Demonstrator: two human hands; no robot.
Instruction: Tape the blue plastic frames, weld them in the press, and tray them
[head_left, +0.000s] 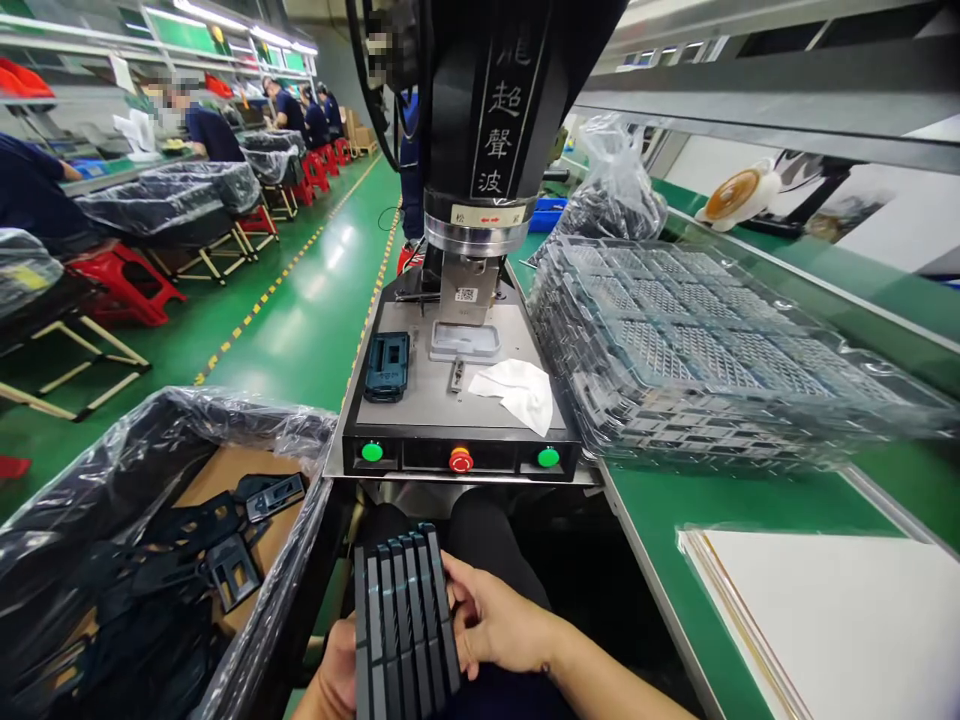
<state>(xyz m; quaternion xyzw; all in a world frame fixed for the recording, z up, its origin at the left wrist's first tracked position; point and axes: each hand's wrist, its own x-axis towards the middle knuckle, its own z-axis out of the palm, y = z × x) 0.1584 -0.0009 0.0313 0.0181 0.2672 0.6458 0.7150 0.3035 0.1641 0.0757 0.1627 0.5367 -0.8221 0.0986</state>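
A row of several dark plastic housings (409, 630), stood on edge side by side, is held above my lap. My left hand (339, 660) grips the row from its left side, fingers partly hidden behind it. On the other side, my right hand (495, 615) presses against the outermost housing with bent fingers. Ahead, on the metal plate of the ultrasonic welding machine (420, 412), lies one more dark housing (387, 366). Near it are a clear fixture block (465, 340) under the horn, a small metal piece (457, 375) and a crumpled white cloth (517, 392).
At left, a plastic-lined bin (292, 440) contains loose dark housings. Stacked clear trays (697, 330) and white sheets (840, 610) occupy the green bench at right. Green buttons (372, 452) and a red emergency stop (460, 459) line the machine front. People (214, 130) sit along the far left benches.
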